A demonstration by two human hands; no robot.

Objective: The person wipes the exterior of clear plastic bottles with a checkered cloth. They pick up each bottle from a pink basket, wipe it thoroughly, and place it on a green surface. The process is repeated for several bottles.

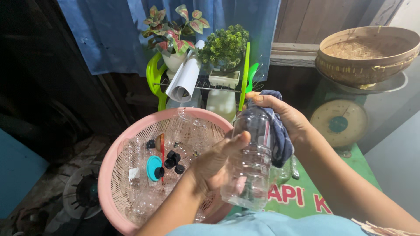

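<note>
Pink plastic fills the lower left of my view: a big round basket (114, 162) with a mesh wall, tilted toward me and loaded with clear bottles and loose lids. Up at the right I see a woven bamboo tray (366, 54) resting on the pan of a green weighing scale (339, 123), whose round dial faces me. Behind the basket stands a lime-green wire rack (154, 78) carrying two potted plants, one with red and green leaves (171, 30) and one bushy green (224, 46), with a roll of white paper (183, 81) leaning between them. A blue curtain (109, 35) hangs at the back.

Nearer to me, my left hand (214, 164) is wrapped around the middle of a clear plastic bottle (250, 168), thumb up along its side, fingers clasped behind it. I hold the bottle upright and slightly tilted in front of my chest, just right of the basket rim and above the green printed surface (302, 192). My right hand (286, 118) is closed over the bottle's top, gripping a dark blue cloth (280, 140) that drapes down over the shoulder of the bottle and touches it.

Smallest of all, inside the basket lie a teal round lid (153, 168) and a cluster of black caps (173, 161) just beside it.
</note>
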